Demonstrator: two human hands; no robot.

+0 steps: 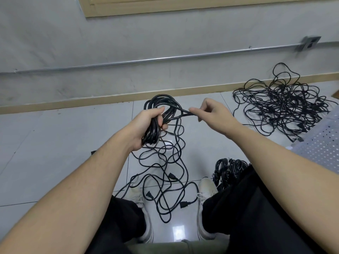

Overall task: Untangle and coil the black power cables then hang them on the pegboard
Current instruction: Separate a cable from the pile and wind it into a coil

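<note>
coil (161, 114) of black cable held above the floor (55, 143), near its wall edge | left hand (146, 125) fisted round the coil's loops | right hand (211, 112) pinching the strand leading off it | slack tangle (165, 171) between the shoes | risk: trailing cable may snag that tangle, knotting or pulling loops loose

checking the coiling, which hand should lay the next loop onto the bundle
Right. The right hand already pinches the free strand beside the coil, while the left hand is wrapped around it.
</note>
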